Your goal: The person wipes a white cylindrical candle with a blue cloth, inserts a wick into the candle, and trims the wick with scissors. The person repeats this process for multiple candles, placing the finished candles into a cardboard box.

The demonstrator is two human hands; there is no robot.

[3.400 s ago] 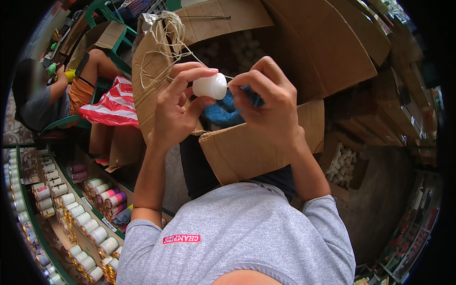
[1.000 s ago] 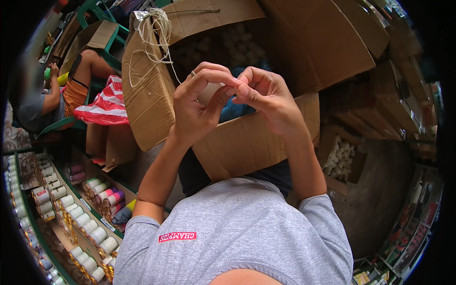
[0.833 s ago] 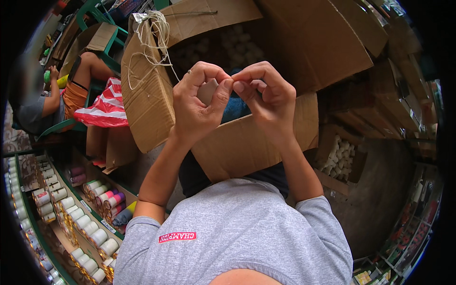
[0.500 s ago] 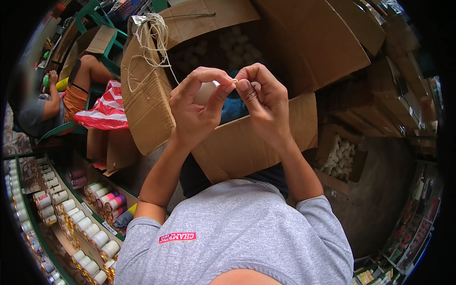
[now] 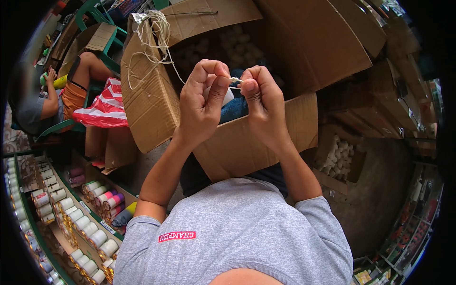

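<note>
Over the open cardboard box [image 5: 254,137], my left hand [image 5: 203,97] and my right hand [image 5: 264,99] face each other, each closed in a pinch. A short stretch of cream cord [image 5: 235,81] with what looks like a knot or small loop runs between the fingertips. From my left hand the cord trails up to a loose tangled bundle of cord [image 5: 154,31] draped over the box's left flap. Just behind my left hand shows a smooth white piece [image 5: 228,97], its kind partly hidden. Blue netting-like material [image 5: 233,110] lies below it.
Many white pieces [image 5: 240,45] lie deeper in the box, and more fill a small carton [image 5: 338,159] at right. Racks of thread-like spools [image 5: 90,228] stand at lower left. Another person [image 5: 47,102] sits at left beside a red-and-white striped bag [image 5: 107,107].
My fingertips have drawn slightly apart, so the cord between them now shows. My left hand has shifted a little rightward. The white piece behind it shows lower and farther right.
</note>
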